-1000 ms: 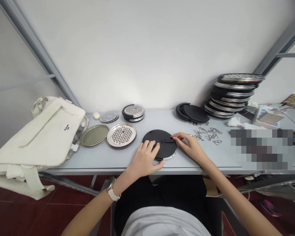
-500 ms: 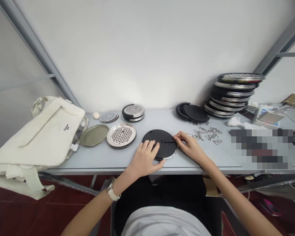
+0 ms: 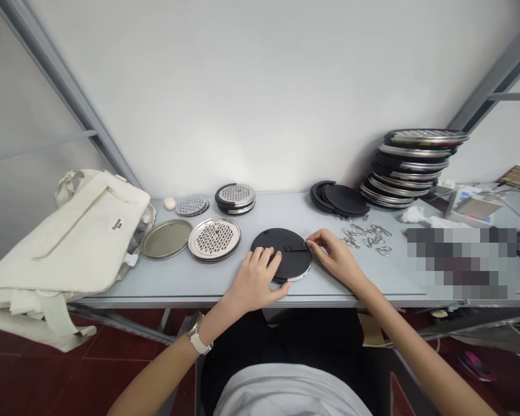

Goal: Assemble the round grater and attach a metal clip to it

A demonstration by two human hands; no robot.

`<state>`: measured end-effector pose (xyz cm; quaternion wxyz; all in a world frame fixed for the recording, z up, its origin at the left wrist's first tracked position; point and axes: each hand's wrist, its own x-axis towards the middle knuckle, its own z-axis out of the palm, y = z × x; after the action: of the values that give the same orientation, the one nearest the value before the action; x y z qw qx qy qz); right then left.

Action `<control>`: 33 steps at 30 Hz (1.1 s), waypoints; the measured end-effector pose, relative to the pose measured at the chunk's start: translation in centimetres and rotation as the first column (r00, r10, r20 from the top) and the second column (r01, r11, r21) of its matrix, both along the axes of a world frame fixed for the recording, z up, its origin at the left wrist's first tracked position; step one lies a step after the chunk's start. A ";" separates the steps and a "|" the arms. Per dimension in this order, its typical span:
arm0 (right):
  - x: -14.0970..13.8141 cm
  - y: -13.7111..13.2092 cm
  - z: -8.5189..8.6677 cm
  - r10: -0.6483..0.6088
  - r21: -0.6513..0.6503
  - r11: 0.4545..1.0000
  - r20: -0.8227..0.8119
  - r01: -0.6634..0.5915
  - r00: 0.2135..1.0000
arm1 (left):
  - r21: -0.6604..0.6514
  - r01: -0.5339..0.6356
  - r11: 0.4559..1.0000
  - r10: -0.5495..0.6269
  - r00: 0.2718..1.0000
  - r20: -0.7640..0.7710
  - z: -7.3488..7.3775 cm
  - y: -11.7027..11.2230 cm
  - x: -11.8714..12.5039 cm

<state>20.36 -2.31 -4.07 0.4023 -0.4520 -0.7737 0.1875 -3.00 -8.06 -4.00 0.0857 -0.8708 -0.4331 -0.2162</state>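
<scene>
A round black disc (image 3: 281,254) with a slot and a silver rim edge lies on the table in front of me. My left hand (image 3: 260,274) holds it, fingers bent on its top and thumb against the near rim. At the disc's right edge, by the end of the slot, my right hand (image 3: 327,251) pinches a small metal wire loop (image 3: 307,244) between thumb and fingertips. Several similar wire loops (image 3: 375,237) lie loose to the right of that hand. Left of the disc sits a round metal grater plate (image 3: 214,238).
A gold-coloured round plate (image 3: 167,238), grater discs (image 3: 192,205) and a black-rimmed grater (image 3: 237,195) stand to the left. Black round holders (image 3: 344,198) and a tall leaning stack of graters (image 3: 411,167) are at the back right. A cream bag (image 3: 69,237) covers the left end.
My right hand's fingertips have shifted slightly at the disc's edge, and the wire loop now shows between them and the disc. My left hand and the disc have stayed put.
</scene>
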 end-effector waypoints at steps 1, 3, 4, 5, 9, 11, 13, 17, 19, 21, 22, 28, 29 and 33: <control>0.0 0.0 0.0 0.001 0.011 1.000 0.001 -0.001 1.000 | 0.002 0.000 1.000 0.000 1.000 0.001 0.0 0.0 0.0; 0.1 0.0 0.0 0.005 0.027 1.000 0.000 -0.005 1.000 | 0.006 0.003 1.000 -0.003 1.000 0.004 0.0 0.0 0.0; 0.1 0.0 0.0 0.008 0.031 0.999 -0.002 -0.008 1.000 | 0.008 0.004 1.000 -0.005 1.000 0.005 0.0 0.0 0.0; 0.1 0.0 0.0 0.011 0.032 0.999 -0.004 -0.011 1.000 | 0.010 0.005 1.000 -0.005 1.000 0.005 0.0 0.0 0.0; 0.0 0.0 0.1 0.009 0.003 1.000 -0.012 -0.009 1.000 | 0.003 0.000 1.000 0.000 1.000 0.000 0.0 0.0 0.0; 0.0 -0.1 0.1 0.005 -0.025 1.000 -0.012 -0.005 1.000 | -0.001 0.001 1.000 -0.001 1.000 -0.001 0.0 0.0 0.0; -0.1 -0.2 0.2 0.004 -0.036 0.999 -0.010 -0.005 1.000 | 0.001 0.004 1.000 -0.004 1.000 0.002 0.0 0.0 0.0; -0.3 -0.3 0.5 0.006 -0.018 1.000 0.011 -0.006 1.000 | 0.003 0.002 1.000 -0.002 1.000 0.008 0.0 0.0 0.0; -0.3 -0.3 0.5 0.005 -0.021 1.000 0.024 -0.005 1.000 | 0.005 0.004 1.000 -0.004 1.000 0.012 0.0 0.0 0.0; -0.3 -0.3 0.5 0.005 -0.028 1.000 0.032 -0.004 0.999 | 0.006 0.006 1.000 -0.006 1.000 0.013 0.0 0.0 0.0; -0.3 -0.3 0.5 0.007 -0.032 0.999 0.036 -0.006 0.999 | 0.007 0.005 1.000 -0.005 1.000 0.012 0.0 0.0 0.0; -0.2 -0.3 0.1 0.017 -0.052 0.999 0.056 -0.014 0.998 | 0.005 0.003 1.000 -0.003 1.000 -0.003 0.0 -0.1 0.0; -0.2 -0.3 0.1 0.020 -0.055 0.998 0.061 -0.017 0.998 | 0.006 0.003 1.000 -0.003 1.000 -0.003 0.0 -0.1 0.0; -0.3 -0.4 0.1 0.024 -0.056 0.998 0.087 -0.019 0.996 | 0.007 0.003 1.000 -0.003 1.000 -0.001 0.0 0.0 0.0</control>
<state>20.08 -2.68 -3.96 0.3533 -0.4625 -0.7899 0.1932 -3.00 -8.11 -4.01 0.0887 -0.8712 -0.4311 -0.2174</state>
